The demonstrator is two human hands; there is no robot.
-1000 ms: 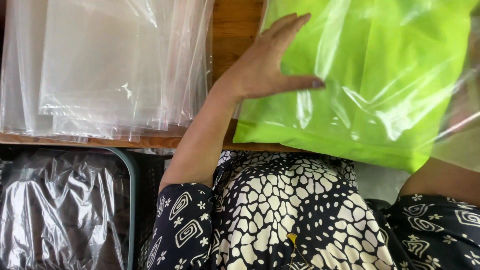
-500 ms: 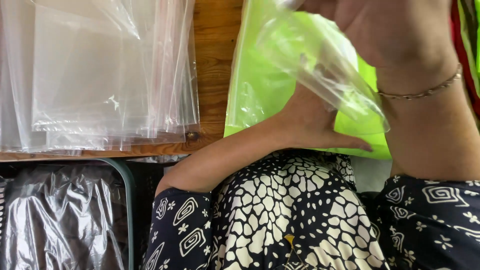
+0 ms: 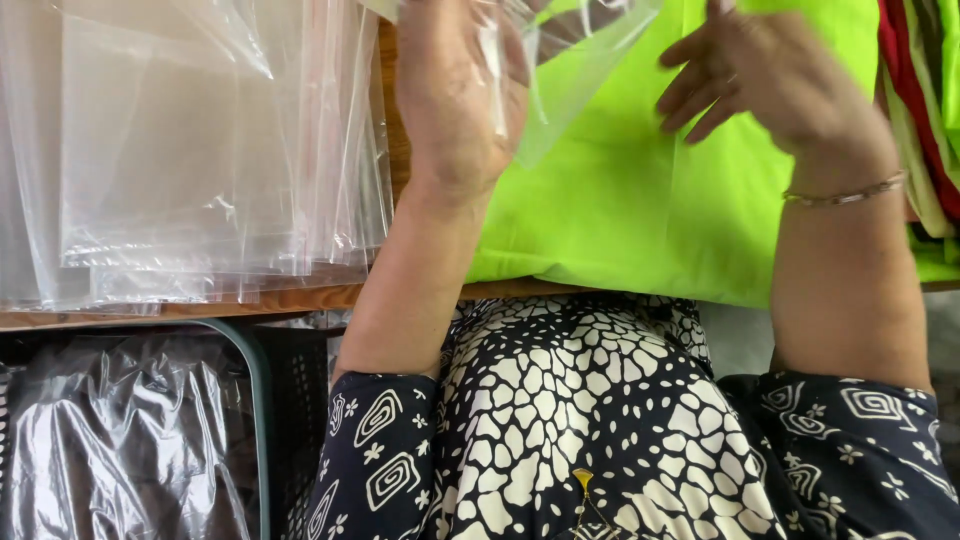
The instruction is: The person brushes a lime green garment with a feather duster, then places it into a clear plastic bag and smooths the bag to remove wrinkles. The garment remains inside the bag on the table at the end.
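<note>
A single view is given, taken from a head-worn camera that is aimed steeply down and slightly forward over the person's lap. The scene is seen from very close: the left hand (image 3: 462,95) and right hand (image 3: 770,75) are cut by the top edge (fingertips partly lost). The table edge (image 3: 300,298) is crossed just below the hands. No second view is supplied for overlap.
</note>
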